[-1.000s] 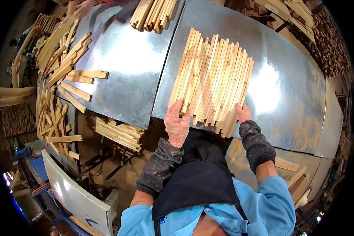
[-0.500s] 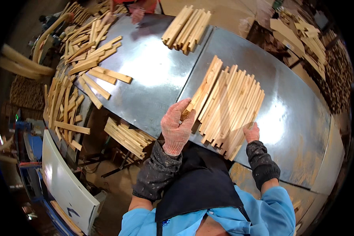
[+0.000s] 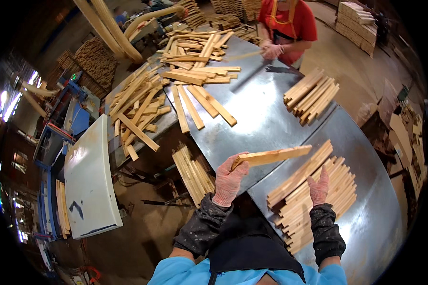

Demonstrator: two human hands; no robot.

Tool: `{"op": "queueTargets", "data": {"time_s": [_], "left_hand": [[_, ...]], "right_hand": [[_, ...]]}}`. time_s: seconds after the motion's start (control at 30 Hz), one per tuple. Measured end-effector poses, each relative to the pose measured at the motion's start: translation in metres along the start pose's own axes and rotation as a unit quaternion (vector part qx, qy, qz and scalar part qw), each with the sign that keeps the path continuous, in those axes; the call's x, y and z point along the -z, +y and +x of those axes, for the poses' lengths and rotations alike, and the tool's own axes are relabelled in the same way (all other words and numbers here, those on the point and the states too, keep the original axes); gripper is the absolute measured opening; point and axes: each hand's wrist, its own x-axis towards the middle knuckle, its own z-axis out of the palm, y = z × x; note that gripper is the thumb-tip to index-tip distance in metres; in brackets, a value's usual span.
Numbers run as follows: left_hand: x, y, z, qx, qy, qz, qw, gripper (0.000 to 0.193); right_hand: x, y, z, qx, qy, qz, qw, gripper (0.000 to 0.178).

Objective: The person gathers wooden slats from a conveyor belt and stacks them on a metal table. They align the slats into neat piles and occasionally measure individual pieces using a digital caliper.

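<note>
My left hand [image 3: 229,179], in a pinkish knitted glove, is closed around one end of a wooden slat [image 3: 280,155]. The slat is raised above the metal tabletop [image 3: 257,107] and points away to the right. To its right lies a bundle of slats [image 3: 340,190], side by side with uneven ends; one slat [image 3: 302,175] rests along its left edge. Over this bundle is my right hand [image 3: 319,186], gloved alike, thumb and fingers apart with nothing in them. Whether it touches the slats I cannot tell.
A second bundle of slats [image 3: 312,96] lies farther back. Loose slats [image 3: 140,102] are heaped at the left. Below the table edge is another stack [image 3: 193,173], near a pale panel [image 3: 91,180]. Across the table stands a person in red [image 3: 290,28] with gloved hands.
The view has swung left. My left hand has lifted a slat away from the bundle's left side. My right hand has moved from the bundle's right edge to above it.
</note>
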Motion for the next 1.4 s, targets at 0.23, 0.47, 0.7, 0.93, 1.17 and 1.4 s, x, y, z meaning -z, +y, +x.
{"op": "queueTargets", "data": {"time_s": [0.23, 0.47, 0.7, 0.93, 1.17, 1.4], "left_hand": [[0.082, -0.007, 0.076, 0.043, 0.022, -0.111, 0.993, 0.038], [0.117, -0.004, 0.129, 0.059, 0.037, -0.151, 0.986, 0.040], [0.120, -0.023, 0.190, 0.091, 0.073, -0.321, 0.940, 0.038], [0.112, -0.035, 0.223, 0.113, -0.087, -0.353, 0.925, 0.045], [0.089, -0.054, 0.242, 0.164, -0.102, -0.384, 0.903, 0.053], [0.079, -0.068, 0.244, 0.216, -0.065, -0.374, 0.900, 0.055]], "right_hand": [[-0.021, -0.171, 0.043, 0.215, -0.162, -0.199, 0.942, 0.112], [-0.056, -0.203, 0.048, 0.167, -0.303, -0.113, 0.931, 0.084], [-0.057, -0.237, 0.002, 0.125, -0.260, -0.049, 0.956, 0.061], [-0.041, -0.255, -0.049, 0.168, -0.166, -0.089, 0.968, 0.051], [-0.037, -0.277, -0.074, 0.159, -0.104, -0.110, 0.976, 0.049], [-0.041, -0.277, -0.082, 0.115, -0.101, -0.116, 0.981, 0.051]]}}
